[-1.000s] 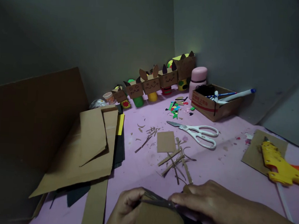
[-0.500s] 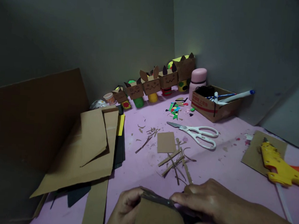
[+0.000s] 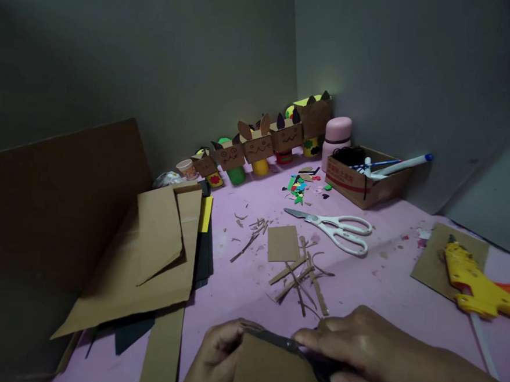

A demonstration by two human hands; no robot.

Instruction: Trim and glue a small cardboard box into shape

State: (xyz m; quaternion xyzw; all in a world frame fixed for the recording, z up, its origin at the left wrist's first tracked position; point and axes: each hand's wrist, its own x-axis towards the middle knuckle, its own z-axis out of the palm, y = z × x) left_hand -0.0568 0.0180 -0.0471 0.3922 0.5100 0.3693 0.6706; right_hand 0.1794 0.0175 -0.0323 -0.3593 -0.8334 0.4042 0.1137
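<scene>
At the bottom centre, my left hand (image 3: 215,357) grips the left side of a brown cardboard piece (image 3: 275,373). My right hand (image 3: 352,352) is closed around the dark handles of a pair of scissors (image 3: 288,343). Their blades lie along the top edge of the cardboard, with the tips close to my left fingers. Part of the handles is hidden by my right hand. Just beyond the scissors lie cut cardboard strips (image 3: 303,281) and a small cardboard square (image 3: 283,243).
White-handled scissors (image 3: 339,229) lie mid-table. Cardboard sheets (image 3: 144,276) are stacked at left. A yellow glue gun (image 3: 471,279) rests at right. Behind stand cardboard animal figures (image 3: 258,147), a pink flask (image 3: 337,138) and a box of pens (image 3: 360,184).
The scissor blades have closed somewhat along the cardboard's top edge. The cardboard and my right hand have shifted very slightly; the rest of the table looks the same.
</scene>
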